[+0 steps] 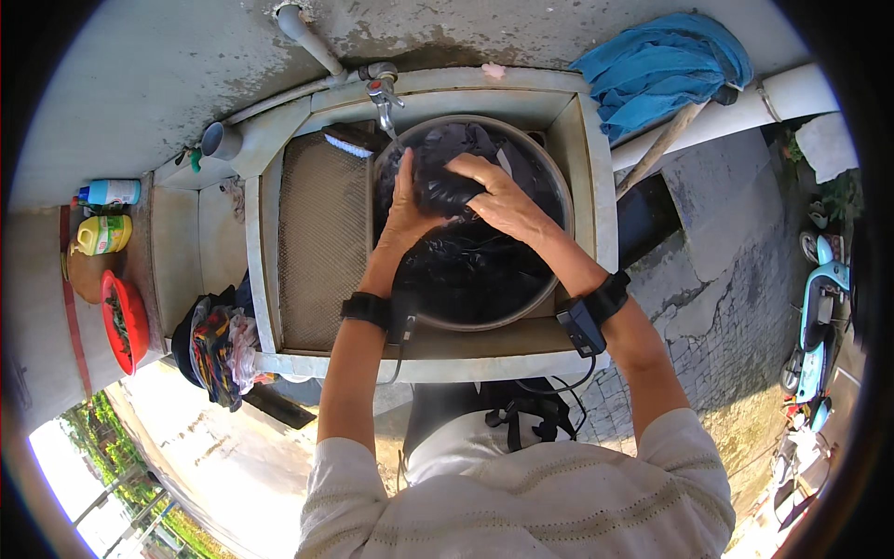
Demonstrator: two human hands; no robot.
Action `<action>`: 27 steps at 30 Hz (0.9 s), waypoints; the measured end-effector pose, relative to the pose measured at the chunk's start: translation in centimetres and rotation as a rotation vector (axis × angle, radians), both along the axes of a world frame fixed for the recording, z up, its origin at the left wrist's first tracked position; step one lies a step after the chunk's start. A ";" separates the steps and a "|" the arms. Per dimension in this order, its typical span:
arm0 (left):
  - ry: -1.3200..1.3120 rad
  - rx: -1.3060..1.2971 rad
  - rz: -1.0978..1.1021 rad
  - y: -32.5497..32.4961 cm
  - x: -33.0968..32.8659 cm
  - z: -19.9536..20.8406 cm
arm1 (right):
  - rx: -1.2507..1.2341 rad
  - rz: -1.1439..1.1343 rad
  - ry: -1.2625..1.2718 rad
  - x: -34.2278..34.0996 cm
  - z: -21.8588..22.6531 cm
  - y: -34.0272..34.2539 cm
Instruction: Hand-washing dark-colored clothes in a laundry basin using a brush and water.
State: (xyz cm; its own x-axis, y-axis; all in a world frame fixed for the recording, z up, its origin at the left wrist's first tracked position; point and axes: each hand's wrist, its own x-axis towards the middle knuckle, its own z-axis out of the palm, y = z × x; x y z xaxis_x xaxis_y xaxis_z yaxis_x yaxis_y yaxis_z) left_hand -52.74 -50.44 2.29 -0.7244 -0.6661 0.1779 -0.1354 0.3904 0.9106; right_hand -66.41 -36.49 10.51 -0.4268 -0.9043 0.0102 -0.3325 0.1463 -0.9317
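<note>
A round basin [475, 326] stands in a stone sink, with dark wet clothes [475, 275] heaped inside it. Between my two hands is a bunched black cloth [440, 184], raised over the heap. My left hand [408, 216] presses its left side, fingers pointing up toward the tap [383, 93]. From the right, my right hand [507, 200] curls its fingers and thumb over the same bundle. A thin stream seems to run from the spout just beyond my left fingertips. The garment's kind cannot be made out.
Left of the basin lies a ridged washboard surface [321, 252], with a scrub brush [349, 142] at its far edge. Bottles [102, 235] and a red bowl [124, 321] stand farther left. A blue cloth [661, 65] hangs at the far right corner beside a wooden stick [663, 149].
</note>
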 end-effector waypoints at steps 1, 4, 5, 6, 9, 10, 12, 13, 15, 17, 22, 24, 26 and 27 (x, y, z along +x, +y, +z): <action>-0.139 0.139 -0.146 -0.6 0.0 1.8 | -0.125 0.002 -0.045 0.7 2.0 0.1; -0.053 0.241 -0.279 0.7 0.4 7.9 | -0.109 0.085 -0.216 0.6 10.0 2.3; -0.074 0.234 -0.239 0.5 0.8 10.3 | -0.162 0.006 -0.245 1.0 11.3 2.7; -0.095 0.223 -0.199 0.8 1.3 12.6 | -0.219 -0.074 -0.274 1.3 12.5 3.3; 0.102 0.352 -0.115 1.4 2.4 19.7 | -0.293 -0.036 -0.297 1.8 14.5 3.6; 0.094 0.359 -0.023 1.0 2.7 21.7 | -0.417 -0.041 -0.205 1.9 14.6 3.3; 0.237 0.399 0.083 -0.3 4.5 25.8 | -0.405 0.070 -0.109 2.5 15.6 2.2; 0.210 0.376 0.199 -1.2 5.2 27.5 | -0.428 0.063 -0.034 3.3 15.8 1.8; 0.263 0.343 0.304 -4.1 7.5 31.1 | -0.368 0.071 0.044 4.4 16.1 1.3; 0.380 0.307 0.326 -9.3 11.6 33.9 | -0.351 0.053 0.039 5.5 14.8 1.2; 0.310 -0.096 0.453 -16.8 21.4 42.2 | 0.018 -0.014 -0.098 8.2 9.4 2.8; 0.417 -0.004 0.603 -16.1 21.9 44.9 | 0.103 -0.057 -0.103 9.9 7.5 3.6; 0.524 0.093 0.743 -16.7 22.6 46.0 | 0.177 -0.106 -0.155 11.2 4.7 4.9; 0.570 0.075 0.783 -17.7 23.7 46.4 | 0.175 -0.079 -0.156 12.3 4.2 5.0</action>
